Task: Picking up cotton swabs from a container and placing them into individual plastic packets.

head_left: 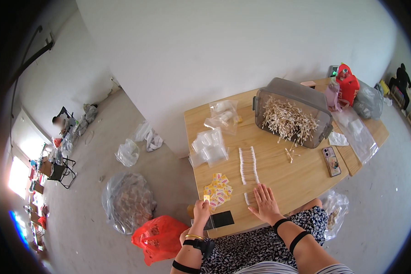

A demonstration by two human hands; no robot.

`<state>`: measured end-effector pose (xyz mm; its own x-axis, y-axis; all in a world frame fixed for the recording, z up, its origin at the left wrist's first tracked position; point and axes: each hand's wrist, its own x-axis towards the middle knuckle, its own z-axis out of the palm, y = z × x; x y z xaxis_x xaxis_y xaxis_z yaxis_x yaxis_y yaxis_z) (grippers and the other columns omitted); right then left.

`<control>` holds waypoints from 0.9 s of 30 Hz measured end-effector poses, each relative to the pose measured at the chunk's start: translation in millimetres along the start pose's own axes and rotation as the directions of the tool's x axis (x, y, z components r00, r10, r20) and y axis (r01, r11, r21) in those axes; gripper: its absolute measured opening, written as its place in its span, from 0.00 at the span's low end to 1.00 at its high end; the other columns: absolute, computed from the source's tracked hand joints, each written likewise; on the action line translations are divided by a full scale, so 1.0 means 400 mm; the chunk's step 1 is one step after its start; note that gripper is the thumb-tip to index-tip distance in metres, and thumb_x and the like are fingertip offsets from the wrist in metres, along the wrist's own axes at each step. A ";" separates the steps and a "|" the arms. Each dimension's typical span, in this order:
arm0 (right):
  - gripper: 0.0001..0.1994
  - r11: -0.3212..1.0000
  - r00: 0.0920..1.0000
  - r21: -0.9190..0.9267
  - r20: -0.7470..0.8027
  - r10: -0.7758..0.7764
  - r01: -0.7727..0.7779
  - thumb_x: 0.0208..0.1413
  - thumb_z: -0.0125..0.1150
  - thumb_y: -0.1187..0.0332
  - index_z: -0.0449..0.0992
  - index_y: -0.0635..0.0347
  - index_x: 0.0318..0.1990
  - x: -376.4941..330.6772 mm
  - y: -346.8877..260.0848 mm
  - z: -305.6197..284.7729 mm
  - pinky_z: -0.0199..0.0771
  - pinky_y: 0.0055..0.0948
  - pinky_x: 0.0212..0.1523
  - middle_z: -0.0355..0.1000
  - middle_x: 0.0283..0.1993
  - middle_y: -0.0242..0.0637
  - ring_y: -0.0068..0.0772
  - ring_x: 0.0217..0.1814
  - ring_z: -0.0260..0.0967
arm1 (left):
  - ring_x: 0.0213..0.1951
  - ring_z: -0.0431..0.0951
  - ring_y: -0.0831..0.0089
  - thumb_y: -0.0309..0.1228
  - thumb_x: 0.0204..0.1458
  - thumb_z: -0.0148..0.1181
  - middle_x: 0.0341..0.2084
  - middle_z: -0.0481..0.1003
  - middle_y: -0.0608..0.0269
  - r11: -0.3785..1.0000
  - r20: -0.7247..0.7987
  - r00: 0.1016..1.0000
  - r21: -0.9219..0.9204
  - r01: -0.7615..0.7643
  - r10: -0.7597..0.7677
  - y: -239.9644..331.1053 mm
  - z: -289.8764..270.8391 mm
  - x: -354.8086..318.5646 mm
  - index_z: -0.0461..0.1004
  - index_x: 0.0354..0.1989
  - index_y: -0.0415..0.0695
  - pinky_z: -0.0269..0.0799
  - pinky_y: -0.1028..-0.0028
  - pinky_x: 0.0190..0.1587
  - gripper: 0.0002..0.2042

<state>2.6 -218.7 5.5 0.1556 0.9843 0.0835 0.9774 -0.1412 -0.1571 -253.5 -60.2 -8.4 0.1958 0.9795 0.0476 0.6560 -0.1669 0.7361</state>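
Note:
My left hand (201, 212) is closed on a small yellow-and-white card (206, 198), held upright between the fingertips beside a loose pile of similar cards (220, 187). Flat on the table, my right hand (266, 204) has its fingers stretched out and touches a short group of cotton swabs (250, 197). Beyond it, a longer row of swabs (248, 165) lies side by side. A grey plastic bin (291, 87), tipped on its side, holds a heap of cotton swabs (288, 119); a few loose swabs (292, 155) lie in front. Near my left wrist is a flat black rectangle (223, 219).
Clear plastic bags (210, 147) lie at the table's left edge. A phone (331, 161), a clear plastic sheet (358, 139) and a red bag (348, 86) are at right. On the floor at left are an orange-red bag (159, 238) and a large filled clear bag (128, 201).

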 end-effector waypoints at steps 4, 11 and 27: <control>0.42 1.000 1.000 0.016 -0.006 0.014 -0.014 0.62 0.41 0.40 0.46 0.66 0.72 -0.006 0.013 0.007 0.29 0.45 0.77 0.38 0.77 0.51 0.48 0.80 0.30 | 0.32 0.77 0.70 0.31 0.55 0.60 0.26 0.75 0.56 0.964 0.048 0.995 -0.247 0.099 -0.089 0.017 -0.029 -0.012 0.73 0.33 0.32 0.72 0.70 0.37 0.11; 0.44 0.998 0.996 -0.033 0.067 -0.056 0.059 0.61 0.38 0.36 0.46 0.64 0.72 -0.028 -0.088 0.007 0.26 0.45 0.76 0.39 0.77 0.48 0.44 0.80 0.29 | 0.32 0.74 0.81 0.24 0.52 0.64 0.29 0.77 0.67 0.858 0.144 0.973 -0.460 0.229 -0.183 0.060 -0.030 -0.087 0.76 0.35 0.38 0.70 0.79 0.37 0.05; 0.44 0.996 0.997 0.056 -0.008 -0.075 0.076 0.58 0.45 0.37 0.52 0.66 0.70 -0.042 -0.221 0.029 0.32 0.48 0.75 0.43 0.75 0.51 0.48 0.79 0.34 | 0.31 0.82 0.67 0.34 0.47 0.67 0.27 0.81 0.60 0.982 0.298 0.940 -0.032 0.187 -0.169 0.058 0.045 -0.140 0.77 0.39 0.41 0.76 0.69 0.37 0.14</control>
<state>-87.8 -221.5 6.6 0.0826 0.9913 0.1028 0.9768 -0.0601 -0.2054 -236.2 -121.0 -5.9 0.2904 0.9148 -0.2806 0.6573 0.0224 0.7533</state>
